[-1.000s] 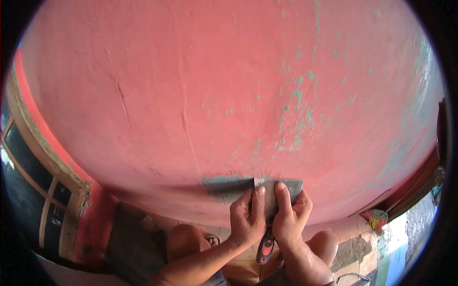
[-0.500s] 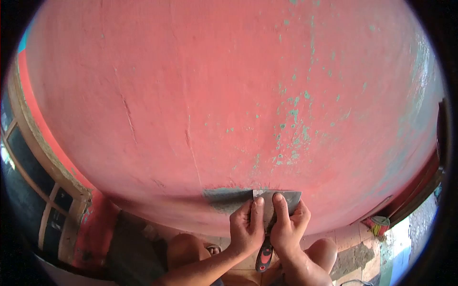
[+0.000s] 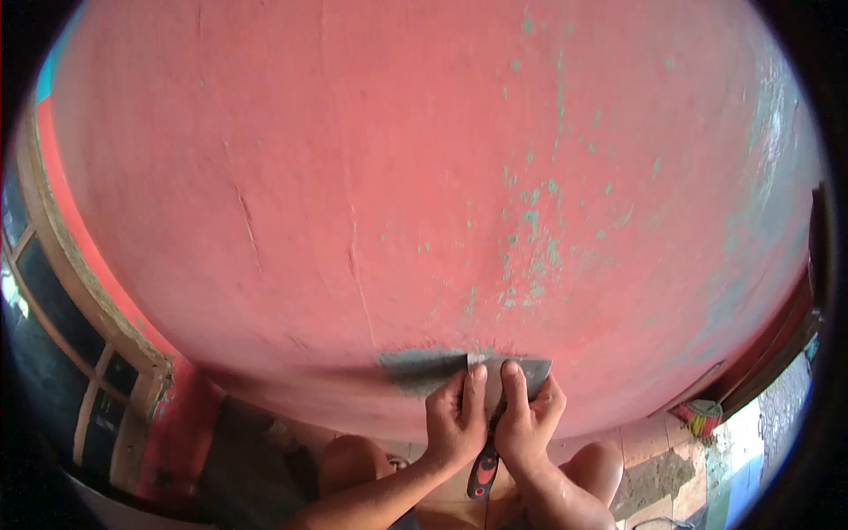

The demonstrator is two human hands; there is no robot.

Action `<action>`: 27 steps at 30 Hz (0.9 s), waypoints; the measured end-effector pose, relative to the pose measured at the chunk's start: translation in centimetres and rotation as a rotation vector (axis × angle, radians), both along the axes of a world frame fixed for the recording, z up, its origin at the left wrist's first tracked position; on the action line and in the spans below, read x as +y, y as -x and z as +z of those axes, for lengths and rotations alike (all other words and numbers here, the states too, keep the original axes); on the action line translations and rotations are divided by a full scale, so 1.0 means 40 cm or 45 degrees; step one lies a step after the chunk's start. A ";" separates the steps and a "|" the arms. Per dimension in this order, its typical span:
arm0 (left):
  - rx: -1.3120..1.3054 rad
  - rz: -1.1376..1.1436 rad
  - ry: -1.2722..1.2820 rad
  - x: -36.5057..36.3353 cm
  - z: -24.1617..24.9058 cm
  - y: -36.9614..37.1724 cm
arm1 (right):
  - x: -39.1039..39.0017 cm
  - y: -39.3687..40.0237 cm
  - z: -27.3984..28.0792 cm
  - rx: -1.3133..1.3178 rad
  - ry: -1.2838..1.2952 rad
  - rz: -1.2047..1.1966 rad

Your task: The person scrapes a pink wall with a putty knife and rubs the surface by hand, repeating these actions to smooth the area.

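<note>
Both hands grip a broad-bladed scraper [image 3: 535, 371], its blade edge up against the lower part of a pink wall [image 3: 291, 132]. My left hand [image 3: 455, 424] is closed on the blade's left side, thumb laid on its face. On the right side, my right hand [image 3: 528, 428] is closed in the same way. The black and red handle [image 3: 482, 474] hangs down between my wrists. Beside the blade's left edge, a grey-green patch [image 3: 415, 367] shows where paint is off, partly in shadow. Greenish chipped spots [image 3: 533, 238] run up the wall above the hands.
At the left stands a wooden-framed window [image 3: 88, 353] with dark panes. A broom head with coloured bristles [image 3: 702, 417] rests on the floor at right, near a dark wooden edge [image 3: 768, 362]. My knees [image 3: 596, 468] are bent close to the wall. Tiled floor [image 3: 640, 433] lies below.
The scraper's right end and my right hand have shifted slightly left, and the handle has swung a little left. The view has turned slightly. Both hands keep their hold.
</note>
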State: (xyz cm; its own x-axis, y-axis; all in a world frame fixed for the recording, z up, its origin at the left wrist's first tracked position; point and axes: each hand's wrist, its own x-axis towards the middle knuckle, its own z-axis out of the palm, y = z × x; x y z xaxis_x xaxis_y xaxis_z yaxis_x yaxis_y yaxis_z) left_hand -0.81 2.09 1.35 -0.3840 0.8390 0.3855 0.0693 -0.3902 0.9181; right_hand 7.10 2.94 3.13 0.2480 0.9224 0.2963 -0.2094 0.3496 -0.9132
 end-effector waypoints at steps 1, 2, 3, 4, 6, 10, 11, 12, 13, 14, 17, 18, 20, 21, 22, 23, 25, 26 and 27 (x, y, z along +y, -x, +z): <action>-0.002 -0.008 -0.007 0.005 0.006 0.001 | 0.007 0.000 0.000 0.001 -0.025 -0.020; 0.003 -0.022 0.006 0.005 0.005 0.003 | 0.016 -0.002 0.004 0.002 -0.037 -0.003; 0.072 0.020 0.008 0.005 0.016 0.008 | 0.020 -0.005 0.012 0.002 -0.027 0.013; 0.062 0.018 0.036 -0.008 -0.005 0.006 | 0.008 -0.006 0.009 0.000 0.011 0.037; 0.044 0.026 0.005 0.004 -0.012 0.008 | 0.007 -0.003 0.001 -0.017 0.040 0.012; 0.016 0.001 0.017 0.010 0.001 0.013 | 0.010 0.001 0.016 -0.024 0.011 0.019; 0.027 0.017 0.039 0.002 -0.013 0.010 | 0.006 0.000 0.026 -0.035 0.034 0.040; 0.045 0.034 0.061 -0.011 -0.026 0.011 | -0.004 0.004 0.007 -0.040 0.032 0.021; 0.071 0.044 0.048 -0.009 -0.026 0.014 | -0.001 0.009 -0.015 -0.037 -0.004 -0.007; 0.097 0.053 0.015 0.001 -0.019 0.015 | 0.006 0.012 -0.022 -0.032 -0.060 -0.037; 0.075 0.019 -0.020 0.009 0.008 0.020 | 0.008 0.011 0.026 -0.018 0.003 0.003; 0.073 0.024 -0.008 0.010 0.022 0.026 | 0.003 0.008 0.030 -0.042 0.033 0.014; 0.119 0.001 0.038 -0.006 0.028 0.034 | -0.017 0.007 0.003 -0.056 0.069 0.019; 0.132 -0.019 0.023 -0.002 0.016 0.038 | -0.002 0.013 0.008 -0.055 0.028 0.019; 0.142 -0.036 0.010 0.002 0.013 0.042 | 0.004 0.016 0.006 0.006 0.028 0.053; 0.104 -0.036 -0.008 0.002 0.012 0.038 | 0.000 0.016 -0.009 0.060 0.039 0.087; 0.114 -0.038 -0.005 0.004 0.007 0.042 | -0.012 0.008 -0.027 0.098 0.089 0.171; 0.119 -0.038 0.005 0.002 0.003 0.044 | -0.015 0.007 -0.029 0.116 0.108 0.188; 0.077 -0.055 0.021 -0.003 -0.002 0.045 | -0.020 0.010 -0.033 0.135 0.132 0.204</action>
State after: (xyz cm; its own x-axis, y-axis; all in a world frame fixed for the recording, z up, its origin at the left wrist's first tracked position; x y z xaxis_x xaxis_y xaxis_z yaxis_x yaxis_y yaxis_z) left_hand -2.62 1.96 1.27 -0.3240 0.8605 0.3930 0.1080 -0.3791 0.9190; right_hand 6.71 2.15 1.81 0.1204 0.9767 0.1776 -0.3517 0.2093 -0.9124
